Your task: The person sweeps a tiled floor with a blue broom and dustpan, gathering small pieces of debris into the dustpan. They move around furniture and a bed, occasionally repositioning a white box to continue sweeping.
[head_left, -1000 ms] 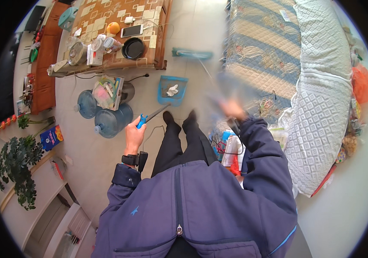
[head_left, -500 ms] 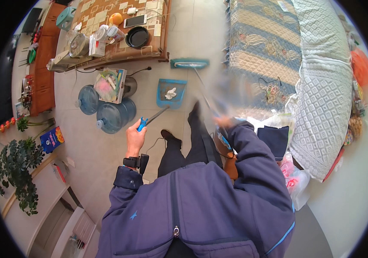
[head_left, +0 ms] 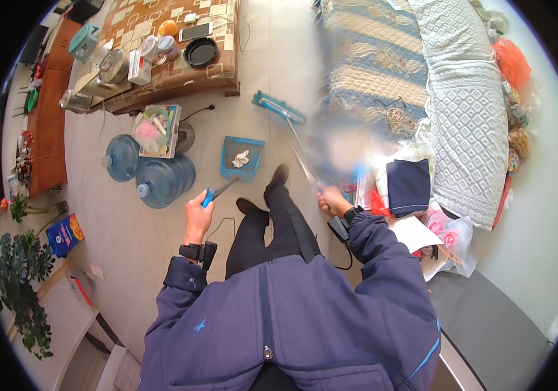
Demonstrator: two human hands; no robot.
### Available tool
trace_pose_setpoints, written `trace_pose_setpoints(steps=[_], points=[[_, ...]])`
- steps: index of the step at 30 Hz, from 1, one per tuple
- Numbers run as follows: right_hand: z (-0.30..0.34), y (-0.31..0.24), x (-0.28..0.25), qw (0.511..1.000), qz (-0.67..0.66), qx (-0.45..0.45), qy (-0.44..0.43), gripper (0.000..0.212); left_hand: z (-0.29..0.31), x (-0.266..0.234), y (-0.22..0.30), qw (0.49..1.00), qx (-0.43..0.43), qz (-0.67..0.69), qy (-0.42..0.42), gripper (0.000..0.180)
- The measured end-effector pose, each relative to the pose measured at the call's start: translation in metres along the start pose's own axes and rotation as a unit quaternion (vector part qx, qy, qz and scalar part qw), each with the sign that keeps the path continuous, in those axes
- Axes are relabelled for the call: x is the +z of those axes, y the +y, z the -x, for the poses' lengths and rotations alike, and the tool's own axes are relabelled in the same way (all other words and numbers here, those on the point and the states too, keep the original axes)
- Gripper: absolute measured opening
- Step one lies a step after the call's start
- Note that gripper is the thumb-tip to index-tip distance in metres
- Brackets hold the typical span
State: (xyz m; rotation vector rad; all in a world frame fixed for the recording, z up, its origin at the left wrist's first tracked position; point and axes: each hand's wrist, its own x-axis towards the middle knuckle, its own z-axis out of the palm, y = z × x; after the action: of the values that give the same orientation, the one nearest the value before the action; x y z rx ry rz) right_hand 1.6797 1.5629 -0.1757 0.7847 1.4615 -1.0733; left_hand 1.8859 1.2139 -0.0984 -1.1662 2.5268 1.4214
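My left hand [head_left: 196, 218] is closed round the blue grip of a long-handled dustpan [head_left: 253, 171]. Its blue pan rests on the floor in front of my feet, with a crumpled white tissue [head_left: 241, 158] inside. My right hand [head_left: 335, 201] grips the lower end of a pale broom handle [head_left: 300, 138]. At the far end, the broom's blue-green head [head_left: 279, 107] lies slanted on the floor, beyond the dustpan and to its right, apart from it. A pale blur covers the area just right of the broom handle.
Left of the dustpan stand blue water jugs [head_left: 165, 181] and a box [head_left: 159, 132] of small items. A cloth-covered table [head_left: 220, 72] is at the far left. A quilt-covered couch [head_left: 383, 81] runs along the right, with bags and a dark folded cloth [head_left: 408, 186] nearby.
The broom head has turned to a slant and shifted slightly nearer and left. My right hand has come lower and is clearer. The view has shifted; the tissue remains in the dustpan.
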Motion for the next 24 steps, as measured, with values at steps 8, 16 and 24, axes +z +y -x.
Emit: trace_pose_setpoints(steps=[8, 16, 24], points=[[-0.179, -0.154, -0.011, 0.745, 0.291, -0.593, 0.093, 0.030, -0.017, 0.024, 0.020, 0.999, -0.044, 0.006, -0.031, 0.038], [-0.277, -0.219, -0.016, 0.870, 0.294, -0.368, 0.148, 0.021, -0.039, 0.040, 0.051, 0.995, -0.070, 0.043, -0.055, 0.039], [-0.235, -0.029, 0.026, 0.963, 0.141, -0.118, 0.196, 0.053, -0.050, 0.026, 0.043, 0.995, -0.051, 0.004, -0.089, 0.036]])
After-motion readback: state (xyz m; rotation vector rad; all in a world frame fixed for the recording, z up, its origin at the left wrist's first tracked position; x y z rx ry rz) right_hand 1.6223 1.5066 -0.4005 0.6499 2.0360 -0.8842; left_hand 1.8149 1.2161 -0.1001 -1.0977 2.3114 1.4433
